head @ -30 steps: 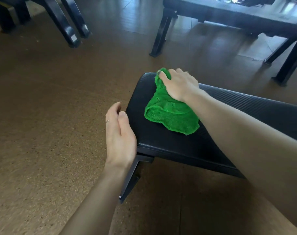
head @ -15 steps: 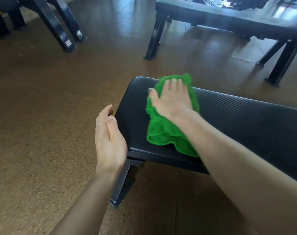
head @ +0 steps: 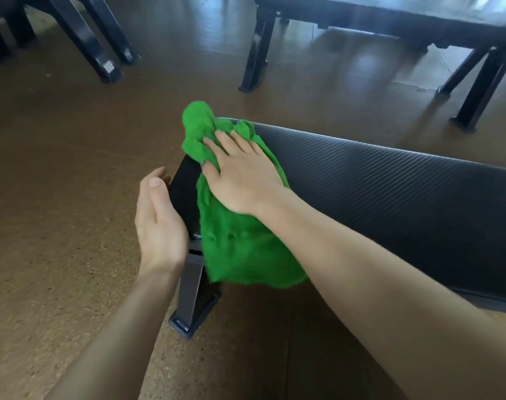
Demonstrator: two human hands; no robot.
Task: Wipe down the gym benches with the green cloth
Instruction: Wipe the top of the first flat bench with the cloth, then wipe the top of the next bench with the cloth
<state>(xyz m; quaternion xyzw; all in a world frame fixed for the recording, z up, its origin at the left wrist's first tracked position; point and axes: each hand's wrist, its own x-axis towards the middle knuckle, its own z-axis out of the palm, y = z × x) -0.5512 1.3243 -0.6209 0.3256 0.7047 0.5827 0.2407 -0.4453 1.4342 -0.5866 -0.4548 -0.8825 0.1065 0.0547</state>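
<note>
Wiping at the end of the nearest gym bench (head: 390,192), we press our right hand (head: 240,180) flat on the green cloth (head: 234,243), fingers (head: 217,147) straight and slightly spread so the palm bears down and drags the fabric rather than bunching it. The cloth lies draped over the bench's end — one corner rucked up past the far edge, the lower part hanging over the near edge beside the black leg (head: 192,295). Our left hand (head: 159,220) rests against the end face of the pad, fingers together and gently curved, holding nothing; it seems placed there to steady the bench, or ourselves. Most of the ribbed pad stretches off to the right, and another bench (head: 390,21) stands beyond on the brown floor (head: 58,197) — we judge plenty remains to wipe
</note>
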